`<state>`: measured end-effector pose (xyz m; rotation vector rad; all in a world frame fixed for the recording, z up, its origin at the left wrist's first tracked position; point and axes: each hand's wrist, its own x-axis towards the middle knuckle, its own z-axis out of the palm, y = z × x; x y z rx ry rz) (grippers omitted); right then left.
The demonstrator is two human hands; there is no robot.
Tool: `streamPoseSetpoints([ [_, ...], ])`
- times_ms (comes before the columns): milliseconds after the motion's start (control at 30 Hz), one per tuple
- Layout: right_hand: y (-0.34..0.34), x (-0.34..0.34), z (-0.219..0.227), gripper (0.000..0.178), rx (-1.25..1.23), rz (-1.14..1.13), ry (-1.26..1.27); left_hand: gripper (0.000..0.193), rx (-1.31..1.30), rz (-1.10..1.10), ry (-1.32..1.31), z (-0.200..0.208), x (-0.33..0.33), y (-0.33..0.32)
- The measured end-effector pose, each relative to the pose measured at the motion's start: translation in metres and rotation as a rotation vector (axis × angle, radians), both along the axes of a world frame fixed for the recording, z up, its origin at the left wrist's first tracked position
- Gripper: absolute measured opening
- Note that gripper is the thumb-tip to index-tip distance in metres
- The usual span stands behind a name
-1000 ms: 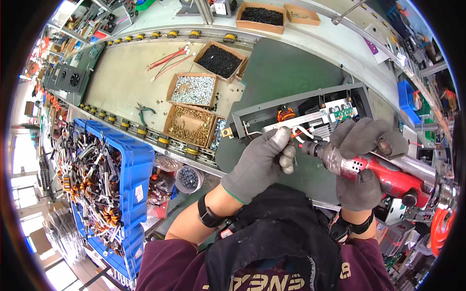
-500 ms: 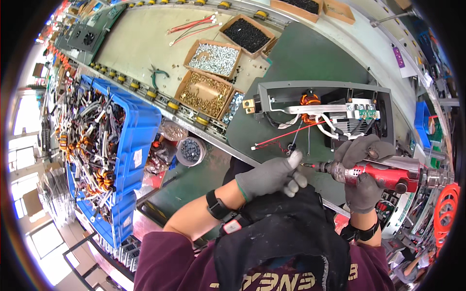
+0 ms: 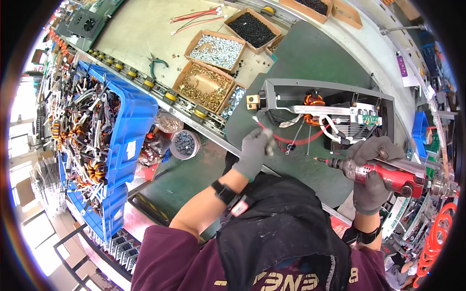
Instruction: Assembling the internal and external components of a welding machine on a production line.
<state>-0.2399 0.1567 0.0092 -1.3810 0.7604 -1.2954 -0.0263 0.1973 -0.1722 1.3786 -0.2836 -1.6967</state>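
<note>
My left hand [image 3: 254, 151], in a grey glove, has its thumb and fingers closed at a red wire [image 3: 303, 141]. The wire's white-plug end sticks out beyond the fingertips; the fingers and wire are slightly smeared. My right hand [image 3: 371, 169], also gloved, is wrapped round a red power screwdriver [image 3: 391, 180], its bit pointing left over the green mat. Beyond my hands lies an open grey metal housing [image 3: 330, 87] holding an orange-wound coil [image 3: 313, 102], a small green circuit board [image 3: 367, 117], white cables and a black heatsink. The red wire leads into this housing.
Cardboard trays of brass screws [image 3: 204, 86], silver screws [image 3: 216, 50] and black screws [image 3: 253, 30] stand beyond the roller rail, with pliers [image 3: 154, 65] nearby. At left, a blue crate [image 3: 131, 131] overflows with cable parts beside a white bucket [image 3: 186, 144]. A red coiled hose [image 3: 433, 242] hangs at right.
My left hand has moved up and away from the screwdriver tip to the red wire. The wire's plug end has been lifted and swung farther away. The screwdriver stays in my right hand.
</note>
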Motion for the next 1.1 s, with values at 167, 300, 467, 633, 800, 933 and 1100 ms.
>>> streamPoseSetpoints([
  [167, -0.02, 0.009, 0.0, 0.047, 0.111, 0.065, 0.056, 0.02, -0.515, -0.343, -0.523, 0.041, -0.017, -0.02],
  [300, -0.05, 0.026, -0.01, 0.045, -0.092, -0.073, 0.159, 0.021, -0.291, -0.455, -0.421, 0.049, -0.024, -0.047],
  [467, -0.07, 0.04, -0.022, 0.04, -0.021, -0.023, -0.028, 0.024, -0.263, -0.456, -0.394, 0.045, -0.026, -0.048],
  [633, -0.076, 0.043, -0.031, 0.04, 0.04, -0.015, 0.004, 0.023, -0.273, -0.451, -0.405, 0.04, -0.025, -0.049],
  [800, -0.079, 0.046, -0.037, 0.039, 0.096, 0.005, 0.022, 0.024, -0.285, -0.48, -0.456, 0.042, -0.024, -0.05],
  [933, -0.084, 0.051, -0.034, 0.038, -0.064, 0.08, 0.118, 0.024, -0.302, -0.503, -0.519, 0.043, -0.024, -0.049],
  [1100, -0.09, 0.061, -0.033, 0.032, -0.238, 0.199, 0.217, 0.024, -0.31, -0.506, -0.584, 0.046, -0.025, -0.052],
])
